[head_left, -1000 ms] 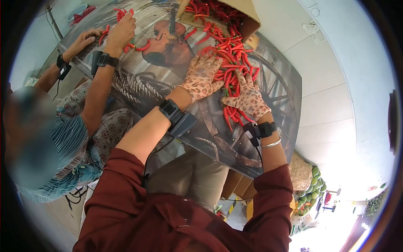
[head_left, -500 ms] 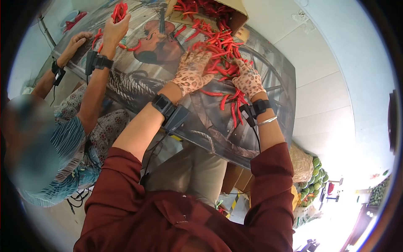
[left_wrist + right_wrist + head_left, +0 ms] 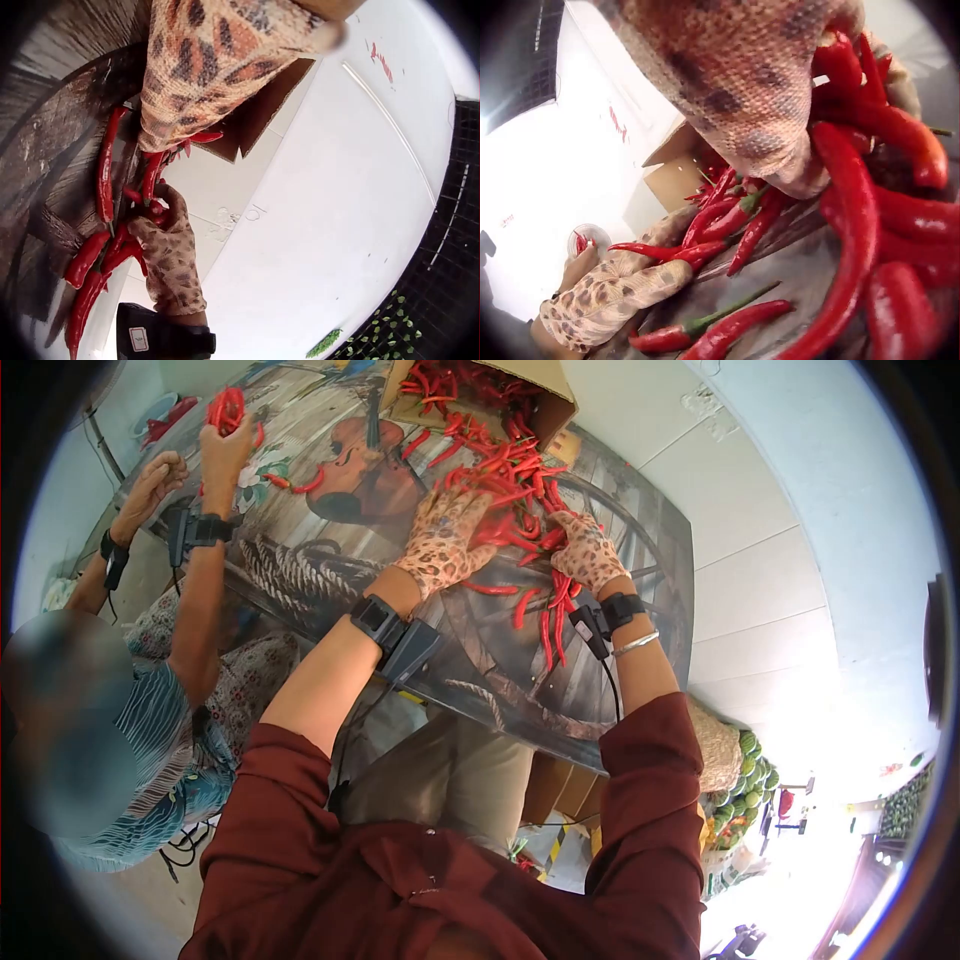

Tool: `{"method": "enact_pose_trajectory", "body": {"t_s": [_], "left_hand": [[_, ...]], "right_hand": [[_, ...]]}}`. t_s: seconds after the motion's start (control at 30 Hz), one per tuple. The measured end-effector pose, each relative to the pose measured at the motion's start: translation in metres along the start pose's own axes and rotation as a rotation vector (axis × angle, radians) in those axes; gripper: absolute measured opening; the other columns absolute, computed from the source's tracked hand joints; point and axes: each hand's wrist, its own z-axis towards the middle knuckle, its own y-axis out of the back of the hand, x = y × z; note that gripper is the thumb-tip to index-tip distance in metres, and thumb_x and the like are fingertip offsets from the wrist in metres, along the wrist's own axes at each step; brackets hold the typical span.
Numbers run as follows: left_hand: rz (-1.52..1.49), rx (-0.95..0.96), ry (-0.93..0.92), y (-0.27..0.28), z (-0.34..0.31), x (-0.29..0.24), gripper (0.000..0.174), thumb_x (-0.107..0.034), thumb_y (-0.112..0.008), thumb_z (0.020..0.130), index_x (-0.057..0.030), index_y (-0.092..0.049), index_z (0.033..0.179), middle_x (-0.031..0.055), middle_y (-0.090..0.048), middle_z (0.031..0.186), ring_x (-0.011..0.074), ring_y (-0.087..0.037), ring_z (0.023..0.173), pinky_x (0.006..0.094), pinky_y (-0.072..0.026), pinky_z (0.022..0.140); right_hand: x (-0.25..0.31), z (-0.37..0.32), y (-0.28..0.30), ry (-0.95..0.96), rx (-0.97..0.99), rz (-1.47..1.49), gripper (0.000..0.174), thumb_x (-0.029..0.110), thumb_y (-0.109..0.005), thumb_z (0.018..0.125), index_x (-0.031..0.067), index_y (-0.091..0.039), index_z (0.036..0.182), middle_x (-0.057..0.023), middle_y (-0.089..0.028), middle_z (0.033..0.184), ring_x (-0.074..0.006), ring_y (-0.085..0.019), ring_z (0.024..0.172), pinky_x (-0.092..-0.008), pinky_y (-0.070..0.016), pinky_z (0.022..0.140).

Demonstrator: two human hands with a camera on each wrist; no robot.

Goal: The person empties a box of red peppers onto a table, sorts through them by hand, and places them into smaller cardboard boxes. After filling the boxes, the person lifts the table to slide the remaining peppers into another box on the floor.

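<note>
Red chili peppers (image 3: 505,465) lie heaped on the printed tabletop. My gloved left hand (image 3: 447,538) is at the heap's left side, fingers extended along it; in the right wrist view chilies rest between that hand's (image 3: 622,292) thumb and fingers. My right hand (image 3: 590,550), in a matching leopard-print glove, holds several chilies in curled fingers, as the right wrist view shows close up, with red chilies (image 3: 851,217) poking out. In the left wrist view the near glove (image 3: 202,67) hides my left fingertips. Loose chilies (image 3: 547,625) lie below my right hand.
A tipped cardboard box (image 3: 545,390) with chilies inside stands at the far end. To the left, another person's hand (image 3: 228,455) holds up a bunch of chilies (image 3: 226,410), the other hand (image 3: 152,490) raised beside it. The table edge (image 3: 520,730) runs near my lap.
My right hand has drawn inward and its spread fingers have curled around chilies. My left hand stays beside the heap. The other person's hand has lifted a bunch of chilies and moved left.
</note>
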Motion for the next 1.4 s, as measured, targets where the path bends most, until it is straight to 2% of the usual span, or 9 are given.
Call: {"method": "enact_pose_trajectory", "body": {"t_s": [0.07,0.43,0.5,0.6,0.7,0.87,1.1,1.3,1.4], "left_hand": [[0.0,-0.009,-0.015,0.001,0.0,0.001,0.074,-0.045,-0.059,0.086,-0.008,-0.033,0.145,0.0167,-0.036,0.147,0.0311,-0.027,0.14,0.0452,-0.0127,0.116],[-0.006,0.01,0.009,0.002,0.002,-0.001,0.074,-0.047,-0.058,0.086,-0.0086,-0.034,0.144,0.0163,-0.038,0.146,0.0301,-0.029,0.138,0.0458,-0.013,0.116],[-0.005,0.015,0.005,0.003,0.002,-0.001,0.074,-0.046,-0.058,0.086,-0.0088,-0.033,0.145,0.0164,-0.037,0.147,0.03,-0.029,0.139,0.0454,-0.0125,0.116],[-0.029,0.028,-0.008,0.003,0.002,0.002,0.074,-0.045,-0.058,0.086,-0.0089,-0.033,0.145,0.017,-0.036,0.147,0.0306,-0.028,0.139,0.0449,-0.013,0.116],[0.001,0.054,0.017,0.008,0.003,-0.002,0.074,-0.045,-0.058,0.086,-0.0087,-0.033,0.145,0.0172,-0.036,0.147,0.0309,-0.028,0.139,0.045,-0.0135,0.116],[0.026,-0.013,-0.052,0.001,0.005,0.004,0.072,-0.041,-0.062,0.085,-0.0081,-0.036,0.144,0.0191,-0.04,0.144,0.0335,-0.031,0.138,0.0444,-0.0193,0.115],[0.025,0.041,-0.048,0.003,0.006,0.005,0.074,-0.043,-0.061,0.085,-0.0081,-0.034,0.145,0.0165,-0.038,0.146,0.0302,-0.029,0.139,0.0439,-0.0136,0.117],[0.089,0.053,-0.062,0.002,0.01,0.007,0.074,-0.047,-0.061,0.085,-0.0065,-0.039,0.142,0.0202,-0.042,0.143,0.0336,-0.035,0.135,0.0439,-0.0203,0.115],[0.136,-0.069,-0.153,-0.008,0.012,0.018,0.073,-0.048,-0.062,0.084,-0.0071,-0.041,0.141,0.0213,-0.046,0.139,0.0352,-0.042,0.13,0.0445,-0.028,0.111]], "right_hand": [[-0.022,-0.002,-0.012,-0.04,-0.162,0.105,0.061,0.009,-0.071,0.068,0.011,-0.056,0.127,-0.0197,-0.057,0.12,-0.035,-0.05,0.119,-0.0376,-0.0412,0.103],[-0.067,-0.022,-0.018,-0.112,-0.197,0.113,0.056,0.005,-0.065,0.069,0.0099,-0.056,0.124,-0.0227,-0.049,0.125,-0.038,-0.052,0.116,-0.0397,-0.0439,0.099],[-0.065,-0.027,-0.015,-0.144,-0.248,0.138,0.052,0.005,-0.065,0.069,0.0086,-0.059,0.12,-0.0231,-0.055,0.119,-0.0382,-0.054,0.113,-0.0394,-0.045,0.097],[-0.068,-0.041,-0.008,-0.243,-0.33,0.527,0.039,0.003,-0.065,0.069,0.0038,-0.063,0.107,-0.0154,-0.067,0.091,-0.0259,-0.064,0.089,-0.0318,-0.0494,0.082],[-0.092,-0.053,-0.011,-0.371,-0.332,0.87,0.035,0.002,-0.065,0.071,0.0023,-0.063,0.105,-0.0106,-0.066,0.089,-0.0197,-0.063,0.079,-0.0278,-0.0502,0.075],[-0.112,-0.087,0.0,-0.345,-0.371,1.322,0.045,-0.003,-0.061,0.078,-0.0045,-0.048,0.121,-0.0115,-0.063,0.088,-0.0176,-0.062,0.068,-0.0297,-0.0525,0.044],[-0.136,-0.122,0.01,-0.365,-0.456,1.542,0.038,-0.004,-0.059,0.081,-0.0007,-0.049,0.118,-0.011,-0.063,0.089,-0.0175,-0.062,0.069,-0.0293,-0.0519,0.049],[-0.146,-0.162,0.01,-0.481,-0.581,1.614,0.026,0.003,-0.063,0.085,-0.0041,-0.057,0.109,-0.0141,-0.065,0.09,-0.0202,-0.064,0.077,-0.0313,-0.0559,0.063],[-0.152,-0.199,0.004,-0.309,-0.612,1.642,0.032,0.004,-0.065,0.084,-0.0046,-0.055,0.113,-0.0164,-0.065,0.093,-0.0231,-0.065,0.08,-0.0308,-0.0553,0.069]]}}
